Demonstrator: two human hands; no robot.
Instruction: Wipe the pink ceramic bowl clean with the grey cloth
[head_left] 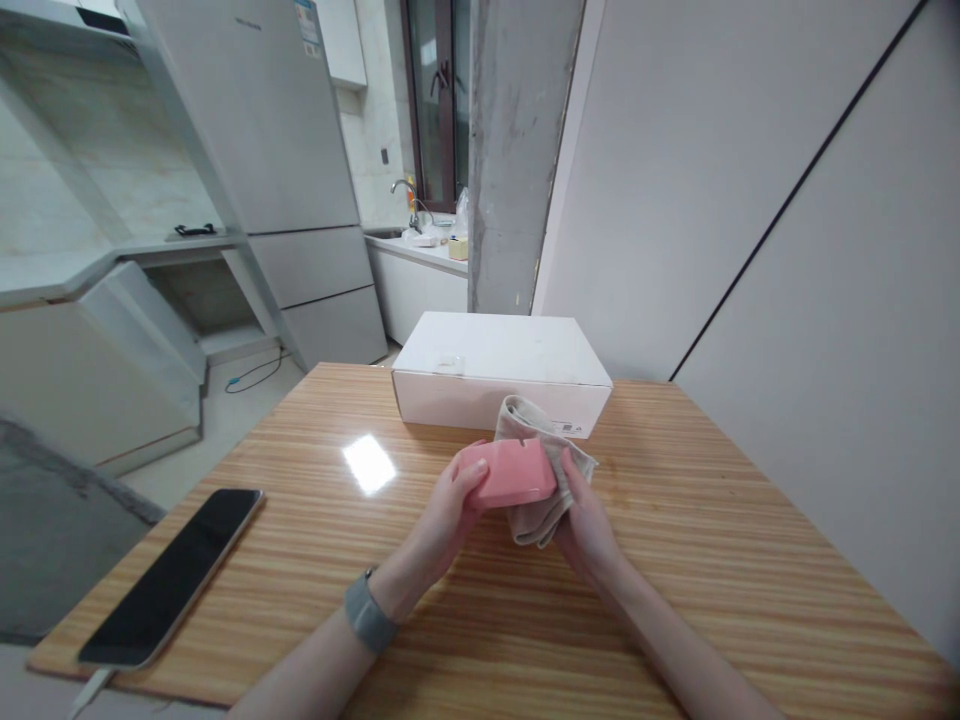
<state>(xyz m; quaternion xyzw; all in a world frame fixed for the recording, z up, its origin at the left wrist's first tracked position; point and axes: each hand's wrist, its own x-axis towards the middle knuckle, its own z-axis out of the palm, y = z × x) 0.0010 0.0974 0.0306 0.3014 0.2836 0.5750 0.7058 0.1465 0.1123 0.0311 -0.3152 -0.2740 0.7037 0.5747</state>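
Observation:
A small pink box-like case [516,474] is held above the wooden table, its kind not clear from this side. My left hand [459,492] grips its left end, thumb on the near face. Around the case's right end and behind it lies a folded beige cloth [536,520]. My right hand [583,515] clasps that cloth from the right, pressing it against the case. The fingers under and behind the case are partly hidden.
A white cardboard box [502,350] stands at the far side of the wooden table [315,600]. On the left lies a phone [172,580] with a white cable [94,688] plugged in. Beyond are a fridge [300,180] and a sink counter [420,250].

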